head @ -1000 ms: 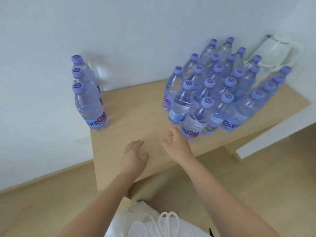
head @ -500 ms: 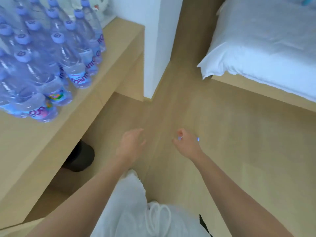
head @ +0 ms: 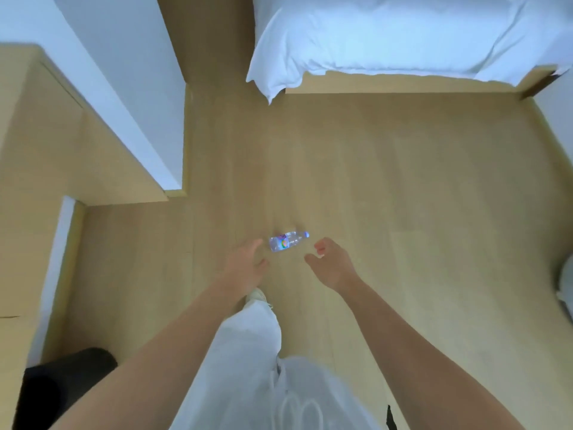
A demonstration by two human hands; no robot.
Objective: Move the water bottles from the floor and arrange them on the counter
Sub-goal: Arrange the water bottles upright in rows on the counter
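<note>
My left hand point(head: 246, 264) is stretched forward over the wooden floor point(head: 403, 212), fingers straight and loosely spread, holding nothing. My right hand point(head: 333, 265) is out beside it, fingers relaxed with a slight curl, thumb apart, also holding nothing.

One water bottle point(head: 288, 241) lies on its side on the floor, in the gap between my two hands and just ahead of them. Its base end sits just beside my left fingertips; I cannot tell whether they touch it. Its blue cap points toward my right hand, near the tips of those fingers but apart from them. Label with a coloured patch faces up.

Well ahead of both hands: the bed point(head: 403, 35) with white bedding. Ahead and to the left of my left hand: a white wall corner point(head: 133, 113). Below my left hand: my shoe point(head: 256, 295) and white trouser leg point(head: 248, 352).
</note>
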